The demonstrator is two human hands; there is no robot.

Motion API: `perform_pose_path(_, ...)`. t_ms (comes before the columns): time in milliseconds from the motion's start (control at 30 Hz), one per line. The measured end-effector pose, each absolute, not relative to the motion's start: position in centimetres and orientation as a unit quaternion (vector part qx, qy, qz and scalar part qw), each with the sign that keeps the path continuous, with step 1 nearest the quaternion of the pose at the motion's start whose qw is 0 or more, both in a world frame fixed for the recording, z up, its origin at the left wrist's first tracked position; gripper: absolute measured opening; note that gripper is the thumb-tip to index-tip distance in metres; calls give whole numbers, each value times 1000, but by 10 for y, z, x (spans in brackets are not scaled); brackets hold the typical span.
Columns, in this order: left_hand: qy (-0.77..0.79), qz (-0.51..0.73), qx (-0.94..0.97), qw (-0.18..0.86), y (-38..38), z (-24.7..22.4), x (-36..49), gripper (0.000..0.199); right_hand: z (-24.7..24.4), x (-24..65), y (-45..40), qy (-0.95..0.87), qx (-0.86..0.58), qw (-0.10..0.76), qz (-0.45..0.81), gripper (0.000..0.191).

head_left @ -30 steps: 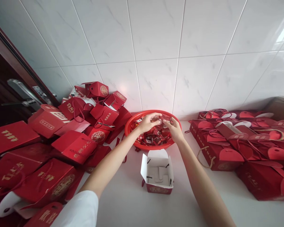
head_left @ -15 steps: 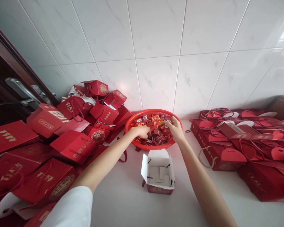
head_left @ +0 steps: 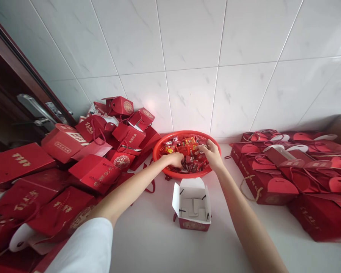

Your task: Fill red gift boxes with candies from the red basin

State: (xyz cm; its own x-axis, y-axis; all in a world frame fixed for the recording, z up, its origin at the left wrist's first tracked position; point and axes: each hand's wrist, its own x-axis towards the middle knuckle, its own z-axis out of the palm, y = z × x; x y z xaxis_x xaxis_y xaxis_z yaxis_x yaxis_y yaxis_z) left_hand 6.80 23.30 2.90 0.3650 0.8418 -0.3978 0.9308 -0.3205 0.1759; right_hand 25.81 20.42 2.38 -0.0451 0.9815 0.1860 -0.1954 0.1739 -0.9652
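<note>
A round red plastic basket full of small wrapped candies stands against the wall. My left hand is in its left half, fingers curled down among the candies; what they hold is hidden. On the right side of the basket, my right hand has its thumb and fingers bent together round a small wrapped candy. Just in front of the basket is an open box, red outside and white inside, its flaps up and no candies in it.
Red gift boxes lie in a loose pile on the left, beside a door handle. More red boxes with handles stand in rows on the right. Behind is a tiled wall.
The whole view has shifted slightly, so things appear a little further right. My left hand has moved slightly among the candies; my right hand stays over the basket's right side.
</note>
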Motion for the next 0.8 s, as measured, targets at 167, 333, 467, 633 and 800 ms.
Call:
perform_pose_path(167,510,-61,817,261,232,40,66,22,24,260,205,-486,-368,577,544,15)
perform_pose_path(333,480,89,816,310,232,63,57,31,23,260,208,-475,-366,581,549,22)
perform_pose_path(467,464,197,794,340,226,70,65,42,26,261,205,-489,-348,584,546,32)
perform_pose_path(633,448,247,787,345,218,73,83,37,29,262,201,-503,-320,564,571,43)
perform_pose_path(800,470,90,810,339,219,71,74,23,24,259,204,-465,-336,614,542,42)
